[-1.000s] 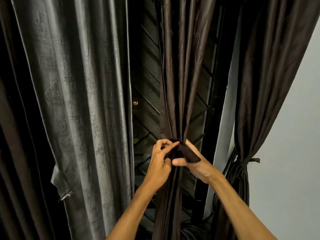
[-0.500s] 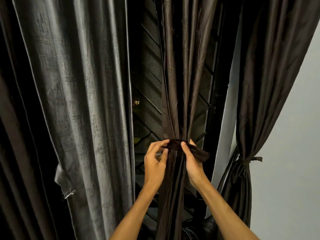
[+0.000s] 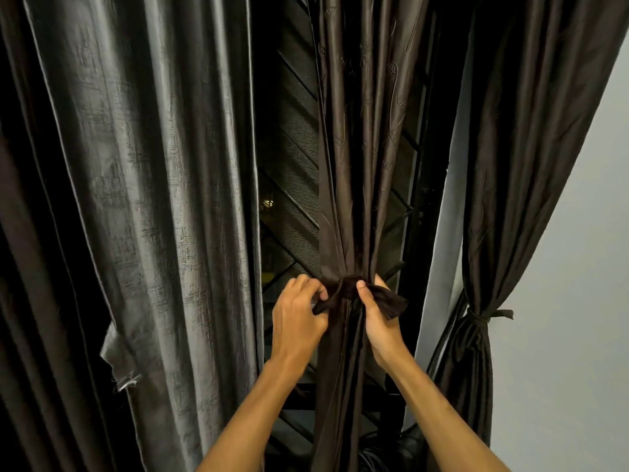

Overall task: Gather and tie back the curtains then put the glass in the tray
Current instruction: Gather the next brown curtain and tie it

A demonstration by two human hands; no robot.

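Observation:
A dark brown curtain (image 3: pixel 360 148) hangs in the middle, gathered into a narrow bunch. A dark fabric tie-back (image 3: pixel 343 287) wraps around it at the pinch point. My left hand (image 3: pixel 299 315) grips the tie's left end. My right hand (image 3: pixel 377 315) holds the right end, which sticks out to the right, with my thumb pressed on the knot. Another brown curtain (image 3: pixel 510 165) on the right is bound by its own tie (image 3: pixel 483 316). No glass or tray is in view.
A wide grey shiny curtain (image 3: pixel 153 199) hangs loose on the left, its lower edge frayed. Behind the curtains is a dark window with a diagonal metal grille (image 3: pixel 292 185). A pale wall (image 3: pixel 578 301) fills the right side.
My hands have pulled apart slightly, each now holding one end of the tie. The knot sits tighter around the middle curtain than a second ago.

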